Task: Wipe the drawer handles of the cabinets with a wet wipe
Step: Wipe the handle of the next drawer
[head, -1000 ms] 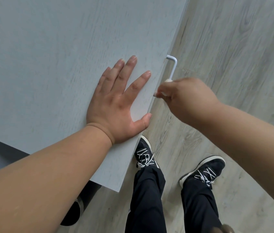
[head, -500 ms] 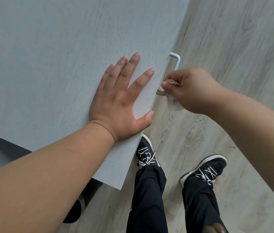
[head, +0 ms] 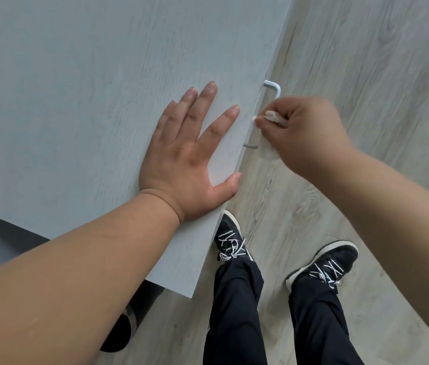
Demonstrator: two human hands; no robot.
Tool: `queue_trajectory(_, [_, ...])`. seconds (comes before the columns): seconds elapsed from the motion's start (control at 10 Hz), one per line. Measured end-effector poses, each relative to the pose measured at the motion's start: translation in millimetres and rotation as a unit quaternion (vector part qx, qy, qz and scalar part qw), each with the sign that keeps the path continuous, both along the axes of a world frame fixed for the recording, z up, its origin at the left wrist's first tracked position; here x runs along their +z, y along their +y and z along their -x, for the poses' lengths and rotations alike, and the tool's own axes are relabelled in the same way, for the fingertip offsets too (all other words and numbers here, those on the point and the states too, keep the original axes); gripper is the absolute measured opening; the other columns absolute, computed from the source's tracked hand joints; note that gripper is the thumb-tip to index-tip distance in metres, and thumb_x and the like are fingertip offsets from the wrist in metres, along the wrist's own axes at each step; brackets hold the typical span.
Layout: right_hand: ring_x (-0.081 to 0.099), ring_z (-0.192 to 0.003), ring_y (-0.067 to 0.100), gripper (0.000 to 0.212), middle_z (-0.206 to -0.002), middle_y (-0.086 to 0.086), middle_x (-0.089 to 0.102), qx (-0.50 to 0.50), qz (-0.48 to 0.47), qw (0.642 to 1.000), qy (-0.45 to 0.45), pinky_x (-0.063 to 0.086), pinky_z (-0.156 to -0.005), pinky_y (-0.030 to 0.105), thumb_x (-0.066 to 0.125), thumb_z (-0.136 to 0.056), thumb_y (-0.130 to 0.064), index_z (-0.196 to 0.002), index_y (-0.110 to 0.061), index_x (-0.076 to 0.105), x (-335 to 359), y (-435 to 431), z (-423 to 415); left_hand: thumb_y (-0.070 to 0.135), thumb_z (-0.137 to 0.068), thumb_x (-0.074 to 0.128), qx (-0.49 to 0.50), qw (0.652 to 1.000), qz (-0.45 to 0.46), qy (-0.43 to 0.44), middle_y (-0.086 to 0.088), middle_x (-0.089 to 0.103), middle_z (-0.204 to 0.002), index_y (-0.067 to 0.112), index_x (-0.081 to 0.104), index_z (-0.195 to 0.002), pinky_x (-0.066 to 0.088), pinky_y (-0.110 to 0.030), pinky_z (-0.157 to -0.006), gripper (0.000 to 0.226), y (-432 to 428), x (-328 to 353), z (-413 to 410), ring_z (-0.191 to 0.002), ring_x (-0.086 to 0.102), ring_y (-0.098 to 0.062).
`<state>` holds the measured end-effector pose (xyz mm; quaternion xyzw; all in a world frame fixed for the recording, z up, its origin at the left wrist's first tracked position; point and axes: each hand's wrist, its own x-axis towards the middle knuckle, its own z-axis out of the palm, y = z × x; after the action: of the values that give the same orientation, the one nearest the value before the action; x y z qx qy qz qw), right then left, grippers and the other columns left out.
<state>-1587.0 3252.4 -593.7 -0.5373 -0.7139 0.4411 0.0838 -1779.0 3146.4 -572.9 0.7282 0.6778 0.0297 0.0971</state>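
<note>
Bright even light, wide-angle edge warp

No text, label, brand, number or sign can be read anywhere in this view.
</note>
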Motion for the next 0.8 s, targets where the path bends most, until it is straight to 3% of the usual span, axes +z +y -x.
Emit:
queue_trajectory(0.1, [0.061,-0.065,0.023,0.023,-0.068,-0.005,0.067,0.12,-0.061,0.988,-0.076,0.055,-0.061,0.037,0.055,-0.099,-0.034,-0.092,-0.021,0.073,0,-4,2,0.061,-0.08,0.059,0.0,1.0,0.0,0.0,-0.014,0.025,-0.17,0.024,0.039,-0.16,0.02,-0.056,-0.126,0.09,0,0,0,-0.156,0.024,-0.038])
queue_trajectory(0.2, [0.05,-0.058,0.019,0.026,-0.06,-0.009,0.052,0.177,-0.037,0.977,-0.109,0.048,-0.057,0.035,0.053,-0.102,-0.033,-0.085,-0.02,0.067,2,-9,3,0.061,-0.08,0.059,-0.001,1.0,0.0,-0.003,-0.014,0.025,-0.17,0.024,0.039,-0.16,0.02,-0.055,-0.126,0.09,0,0,0,-0.156,0.024,-0.038])
queue_trajectory(0.3, [0.054,-0.063,0.018,0.029,-0.065,-0.004,0.056,0.192,0.006,0.975,-0.111,0.039,-0.055,0.031,0.053,-0.103,-0.03,-0.082,-0.015,0.067,5,2,3,0.061,-0.08,0.059,-0.001,1.0,0.001,-0.002,-0.014,0.025,-0.17,0.024,0.039,-0.159,0.02,-0.055,-0.126,0.09,0,0,1,-0.156,0.023,-0.038])
queue_trajectory(0.4, [0.064,-0.072,0.015,0.028,-0.076,0.0,0.069,0.106,0.096,0.989,-0.038,0.048,-0.061,0.028,0.057,-0.103,-0.032,-0.086,-0.016,0.072,7,11,0,0.061,-0.08,0.06,-0.001,1.0,-0.002,-0.004,-0.014,0.025,-0.17,0.024,0.04,-0.159,0.02,-0.055,-0.126,0.09,-1,-1,1,-0.156,0.024,-0.038])
queue_trajectory(0.5, [0.065,-0.07,0.018,0.024,-0.075,-0.002,0.071,0.094,0.039,0.994,-0.028,0.05,-0.061,0.03,0.058,-0.102,-0.029,-0.089,-0.017,0.074,4,-4,0,0.061,-0.08,0.059,0.0,1.0,-0.004,-0.003,-0.014,0.025,-0.17,0.024,0.039,-0.159,0.02,-0.055,-0.126,0.09,0,-1,1,-0.156,0.024,-0.038])
queue_trajectory(0.6, [0.053,-0.057,0.009,0.02,-0.063,-0.012,0.059,0.143,-0.039,0.987,-0.055,0.041,-0.055,0.031,0.059,-0.101,-0.026,-0.092,-0.016,0.074,2,-16,-1,0.061,-0.08,0.058,-0.001,1.0,-0.001,-0.003,-0.014,0.024,-0.17,0.024,0.038,-0.16,0.019,-0.055,-0.126,0.09,1,0,0,-0.156,0.023,-0.038])
queue_trajectory(0.8, [0.062,-0.063,0.008,0.018,-0.073,-0.005,0.07,0.035,0.042,0.998,0.011,0.05,-0.058,0.029,0.063,-0.1,-0.028,-0.088,-0.021,0.074,-1,-4,-2,0.061,-0.08,0.058,-0.004,1.0,0.0,0.002,-0.014,0.024,-0.17,0.024,0.038,-0.16,0.019,-0.055,-0.127,0.09,0,-1,1,-0.156,0.023,-0.038])
